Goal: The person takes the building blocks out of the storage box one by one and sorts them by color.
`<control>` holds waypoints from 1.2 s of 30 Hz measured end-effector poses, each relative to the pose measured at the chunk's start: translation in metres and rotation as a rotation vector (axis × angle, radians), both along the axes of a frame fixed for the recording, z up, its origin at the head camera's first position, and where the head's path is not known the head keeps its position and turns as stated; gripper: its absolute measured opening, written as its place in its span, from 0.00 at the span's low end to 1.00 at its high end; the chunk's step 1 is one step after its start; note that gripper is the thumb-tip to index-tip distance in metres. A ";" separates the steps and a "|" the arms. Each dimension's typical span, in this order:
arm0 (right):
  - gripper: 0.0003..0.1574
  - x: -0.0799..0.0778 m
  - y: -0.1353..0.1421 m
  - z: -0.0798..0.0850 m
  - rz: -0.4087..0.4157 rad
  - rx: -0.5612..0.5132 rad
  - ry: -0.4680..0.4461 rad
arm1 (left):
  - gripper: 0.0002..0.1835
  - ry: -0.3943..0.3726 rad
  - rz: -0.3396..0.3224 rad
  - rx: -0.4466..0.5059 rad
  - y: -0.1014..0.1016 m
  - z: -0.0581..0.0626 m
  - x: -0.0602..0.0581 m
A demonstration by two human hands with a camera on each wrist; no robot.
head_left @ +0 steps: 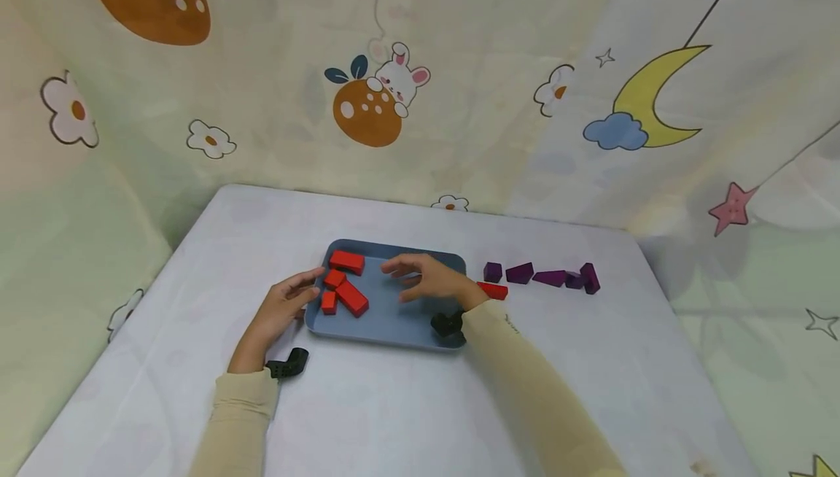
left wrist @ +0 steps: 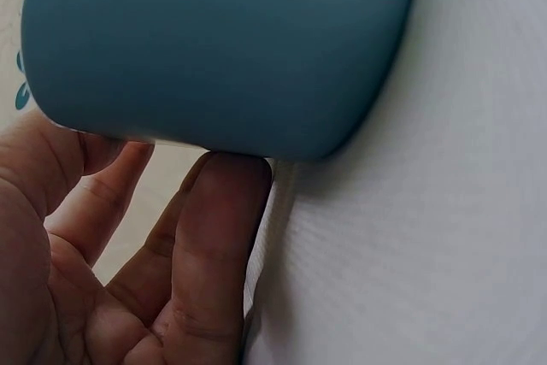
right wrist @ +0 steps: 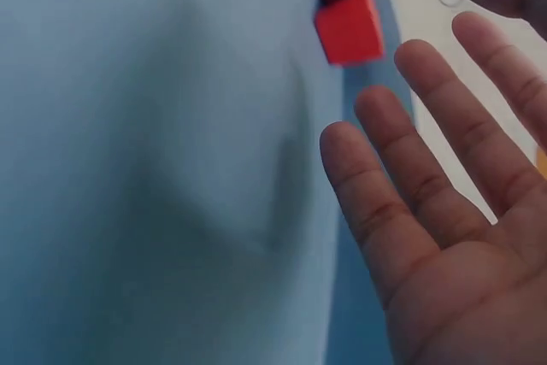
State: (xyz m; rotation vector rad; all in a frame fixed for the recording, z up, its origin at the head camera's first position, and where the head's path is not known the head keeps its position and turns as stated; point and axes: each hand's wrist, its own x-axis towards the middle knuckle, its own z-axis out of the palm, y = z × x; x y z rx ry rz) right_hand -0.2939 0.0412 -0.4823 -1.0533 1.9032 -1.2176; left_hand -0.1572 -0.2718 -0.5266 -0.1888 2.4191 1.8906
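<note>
A blue-grey tray lies on the white table, with several red blocks grouped at its left end. At the tray's left edge is my left hand; in the left wrist view its fingertips touch the tray's outer side. Over the middle of the tray hovers my right hand, holding nothing. The right wrist view shows that hand's fingers spread, with a red block beyond the fingertips.
One red block lies right of the tray, partly behind my right wrist. Several dark purple blocks form a row farther right on the table. A printed cloth hangs behind the table's back edge.
</note>
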 end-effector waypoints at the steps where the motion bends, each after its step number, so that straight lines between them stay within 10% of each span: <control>1: 0.38 0.001 -0.005 -0.002 0.014 0.000 -0.006 | 0.28 -0.001 -0.002 0.001 0.000 -0.001 0.000; 11: 0.43 0.008 -0.044 -0.012 0.065 0.067 -0.036 | 0.28 -0.008 0.002 0.013 0.005 -0.003 0.000; 20: 0.44 0.013 -0.060 -0.009 0.079 0.201 0.116 | 0.27 0.006 -0.004 0.015 0.006 -0.001 -0.001; 36: 0.37 0.016 -0.045 -0.003 -0.075 0.068 0.010 | 0.28 -0.003 0.015 -0.011 0.002 0.001 0.000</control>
